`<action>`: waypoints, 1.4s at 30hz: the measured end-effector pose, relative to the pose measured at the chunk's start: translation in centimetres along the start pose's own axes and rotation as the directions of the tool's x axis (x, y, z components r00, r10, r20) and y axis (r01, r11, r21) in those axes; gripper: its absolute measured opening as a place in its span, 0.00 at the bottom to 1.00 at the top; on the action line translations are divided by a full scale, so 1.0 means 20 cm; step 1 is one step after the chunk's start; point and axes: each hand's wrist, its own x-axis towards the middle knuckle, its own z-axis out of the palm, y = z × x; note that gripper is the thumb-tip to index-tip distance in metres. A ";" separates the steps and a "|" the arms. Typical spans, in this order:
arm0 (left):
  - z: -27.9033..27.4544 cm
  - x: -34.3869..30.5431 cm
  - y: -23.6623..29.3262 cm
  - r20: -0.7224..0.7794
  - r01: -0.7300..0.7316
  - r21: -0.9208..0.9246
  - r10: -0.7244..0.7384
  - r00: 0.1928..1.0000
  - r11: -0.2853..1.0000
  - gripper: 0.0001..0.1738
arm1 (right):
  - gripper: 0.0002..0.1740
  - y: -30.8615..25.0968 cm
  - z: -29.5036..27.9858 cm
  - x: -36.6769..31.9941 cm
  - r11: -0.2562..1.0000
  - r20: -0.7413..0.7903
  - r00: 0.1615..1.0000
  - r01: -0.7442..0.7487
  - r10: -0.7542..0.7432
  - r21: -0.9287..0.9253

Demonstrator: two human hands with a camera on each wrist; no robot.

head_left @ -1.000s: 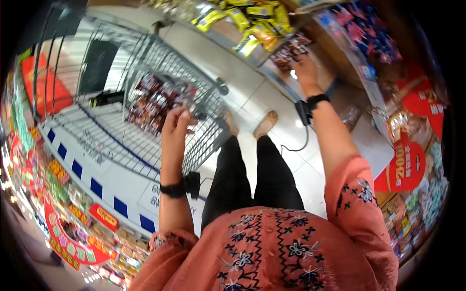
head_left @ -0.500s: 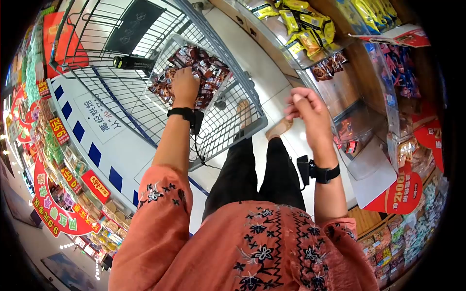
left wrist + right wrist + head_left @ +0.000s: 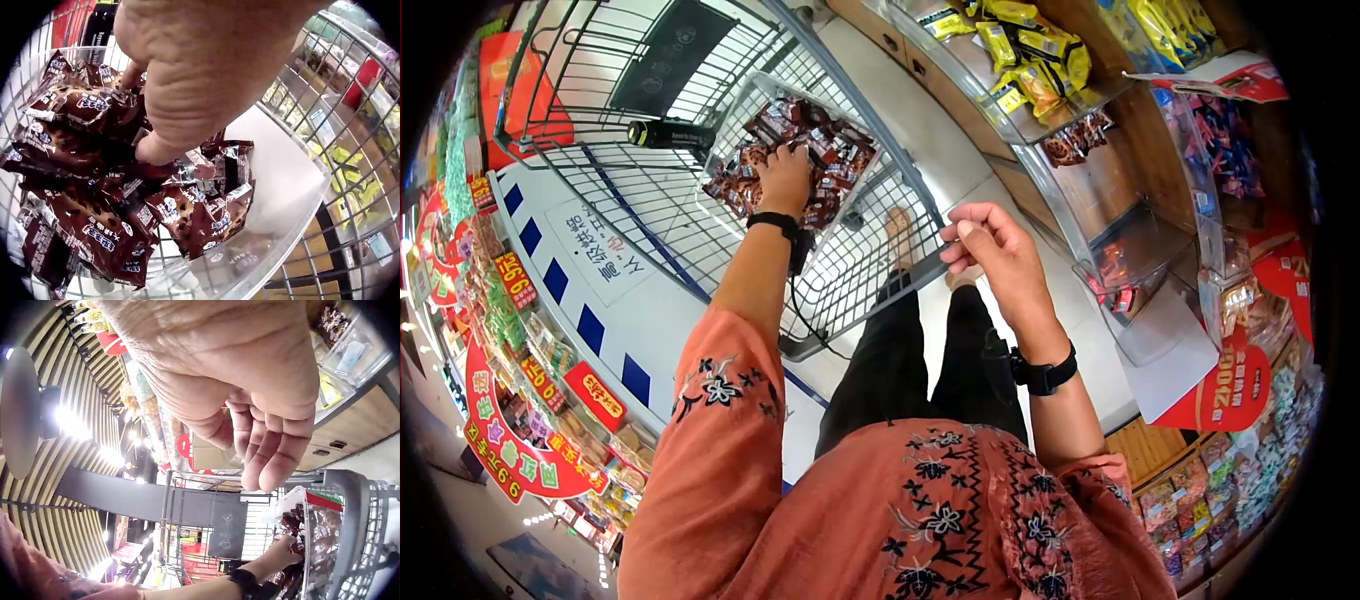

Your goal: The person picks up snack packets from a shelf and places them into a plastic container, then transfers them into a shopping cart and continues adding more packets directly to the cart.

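Note:
My left hand (image 3: 784, 186) rests on a heap of brown snack packets (image 3: 836, 146), its fingers spread over them. In the left wrist view the thumb and fingertips press among the shiny packets (image 3: 100, 228), and some fingertips are hidden. The packets lie in a clear plastic bin (image 3: 299, 164) inside a wire shopping cart (image 3: 918, 203). My right hand (image 3: 1002, 262) hangs in the air beside the cart's rim, with fingers loosely bent and nothing held. Seen from the right wrist, its fingers (image 3: 270, 464) overlap the view above the cart's edge.
A black bottle (image 3: 672, 134) lies in the cart beyond the bin. To the right stand shelves with yellow packets (image 3: 1040, 60), several brown packets (image 3: 1077, 140) and clear trays (image 3: 1135, 235). Red price signs (image 3: 1225, 380) hang there. A snack display (image 3: 530, 300) runs along the left.
My right hand has left the brown packets on the shelf and moved to the cart's rim, empty. The left hand has come down onto the packets in the bin. The view has shifted.

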 end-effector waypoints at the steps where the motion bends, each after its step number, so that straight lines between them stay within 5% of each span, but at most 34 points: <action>1: -0.01 -0.01 -0.02 -0.014 -0.012 -0.061 0.011 1.000 0.998 0.16 | 0.13 -0.01 0.00 0.00 1.000 0.003 1.000 -0.007 0.007 -0.005; 4: -0.08 -0.05 -0.06 -0.025 0.018 -0.250 -0.025 0.999 0.968 0.21 | 0.15 -0.03 0.02 -0.02 1.000 0.012 1.000 -0.022 0.022 -0.011; 5: -0.12 -0.06 -0.07 -0.025 0.045 -0.448 -0.063 0.998 0.893 0.23 | 0.15 -0.03 0.02 -0.02 1.000 0.017 1.000 -0.021 0.021 -0.007; 9: -0.27 -0.18 -0.11 0.099 0.152 -0.959 -0.221 0.970 0.239 0.29 | 0.15 -0.03 0.04 -0.02 1.000 0.060 0.998 -0.023 0.023 -0.011; 11: -0.53 -0.27 -0.06 0.322 0.282 -0.942 -0.248 0.914 -0.184 0.28 | 0.15 -0.05 0.05 -0.03 0.999 0.076 0.997 -0.029 0.030 -0.017; 15: -0.85 -0.42 0.05 0.288 0.199 -0.821 -0.086 0.954 -0.536 0.24 | 0.17 -0.10 0.08 -0.03 1.000 0.120 0.993 0.015 -0.011 -0.028; 21: -1.19 -0.54 0.32 0.199 0.142 -0.764 -0.021 0.980 -0.629 0.19 | 0.22 -0.19 0.10 -0.05 0.998 0.186 0.982 0.000 -0.011 0.056; 27: -1.22 -0.55 0.54 0.151 0.181 -0.782 0.101 0.983 -0.596 0.18 | 0.18 -0.12 -0.04 -0.05 0.984 0.120 0.990 0.052 -0.073 0.169; 42: -1.30 -0.45 0.93 0.217 0.270 -0.894 0.182 0.959 -0.358 0.21 | 0.14 -0.11 -0.39 -0.15 0.976 -0.031 0.994 0.113 -0.110 0.188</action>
